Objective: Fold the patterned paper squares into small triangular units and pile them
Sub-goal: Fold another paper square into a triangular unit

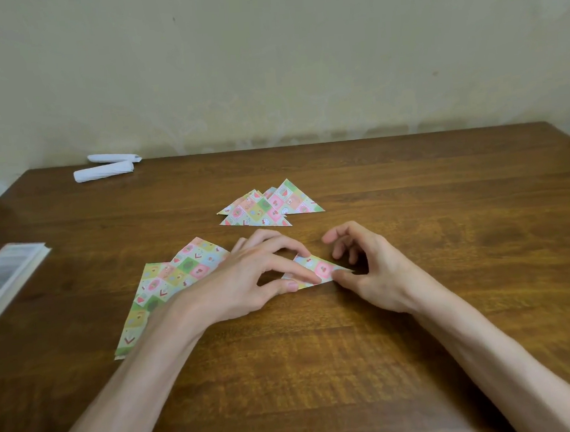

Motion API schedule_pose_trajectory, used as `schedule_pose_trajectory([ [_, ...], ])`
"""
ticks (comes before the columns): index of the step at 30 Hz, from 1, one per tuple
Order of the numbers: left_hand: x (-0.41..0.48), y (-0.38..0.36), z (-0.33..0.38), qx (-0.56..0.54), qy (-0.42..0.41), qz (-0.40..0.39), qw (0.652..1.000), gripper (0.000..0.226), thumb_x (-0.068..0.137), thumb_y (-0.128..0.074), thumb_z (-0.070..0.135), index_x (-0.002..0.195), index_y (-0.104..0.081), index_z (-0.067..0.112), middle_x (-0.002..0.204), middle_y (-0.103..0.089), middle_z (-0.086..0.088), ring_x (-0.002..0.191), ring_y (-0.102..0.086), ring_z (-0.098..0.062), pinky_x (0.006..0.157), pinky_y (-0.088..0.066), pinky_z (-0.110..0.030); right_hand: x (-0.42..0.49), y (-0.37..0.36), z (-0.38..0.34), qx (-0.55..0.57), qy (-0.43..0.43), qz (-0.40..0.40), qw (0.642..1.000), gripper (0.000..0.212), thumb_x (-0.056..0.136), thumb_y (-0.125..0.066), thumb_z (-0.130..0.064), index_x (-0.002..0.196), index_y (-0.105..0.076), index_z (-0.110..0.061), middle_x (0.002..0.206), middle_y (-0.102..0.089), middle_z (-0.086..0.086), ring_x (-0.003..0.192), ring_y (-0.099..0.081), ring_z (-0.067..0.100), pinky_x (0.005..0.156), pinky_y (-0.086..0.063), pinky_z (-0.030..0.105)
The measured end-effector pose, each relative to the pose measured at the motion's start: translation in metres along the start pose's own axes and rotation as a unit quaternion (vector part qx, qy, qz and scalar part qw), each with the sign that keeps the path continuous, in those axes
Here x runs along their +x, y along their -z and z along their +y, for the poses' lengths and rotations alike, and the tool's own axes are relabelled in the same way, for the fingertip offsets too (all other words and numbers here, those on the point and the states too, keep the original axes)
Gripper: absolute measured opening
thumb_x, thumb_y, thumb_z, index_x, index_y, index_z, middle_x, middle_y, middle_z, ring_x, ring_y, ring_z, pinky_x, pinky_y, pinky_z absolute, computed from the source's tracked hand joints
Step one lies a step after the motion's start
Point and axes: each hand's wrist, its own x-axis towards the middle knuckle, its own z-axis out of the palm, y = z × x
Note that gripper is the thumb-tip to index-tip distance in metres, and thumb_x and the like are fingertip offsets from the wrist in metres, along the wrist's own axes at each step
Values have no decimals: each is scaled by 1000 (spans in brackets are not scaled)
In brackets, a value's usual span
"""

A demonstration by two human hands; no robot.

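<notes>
A small folded triangle of patterned paper lies flat on the brown wooden table between my hands. My left hand presses on its left part with the index finger and thumb. The thumb of my right hand presses on the triangle's right tip, and the other right fingers are raised and loosely curled above the table. A stack of unfolded patterned squares sits to the left, partly hidden under my left wrist. Beyond the hands lies a pile of folded triangles.
Two rolled white paper pieces lie at the table's far left corner. A white book or box sits at the left edge. A pale wall rises behind the table's far edge.
</notes>
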Motion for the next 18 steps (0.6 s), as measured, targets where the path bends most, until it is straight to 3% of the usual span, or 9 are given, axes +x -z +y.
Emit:
schedule_pose_trajectory([
  [3,-1,0,1,-1,1,-7,1000,28,102,-60,41,122,-67,59,142,-43,35,143,-22,1,112,-28,-45,1,3,2,37,3,-5,999,52,82,-74,1,120,-55,-30,102,-61,-4,84,-53,13,80,-44,19],
  [8,0,1,1,3,-2,-7,1000,28,101,-61,40,122,-67,59,142,-43,35,142,-22,3,113,-26,-41,1,0,1,-15,-12,-5,1000,62,85,-68,-1,129,-47,-39,115,-45,-8,87,-53,7,92,-46,27],
  [11,0,1,1,4,-3,-4,1000,29,101,-61,40,121,-67,59,142,-44,35,142,-22,3,112,-25,-39,1,7,0,38,-34,-16,999,68,84,-68,6,132,-46,-36,119,-43,-2,83,-53,4,77,-47,15],
  [18,0,1,1,3,-3,-4,1000,27,101,-60,42,120,-68,59,144,-44,34,142,-22,2,112,-23,-38,5,10,4,73,-51,-19,996,75,78,-63,17,133,-47,-32,118,-45,1,78,-55,2,65,-47,15],
])
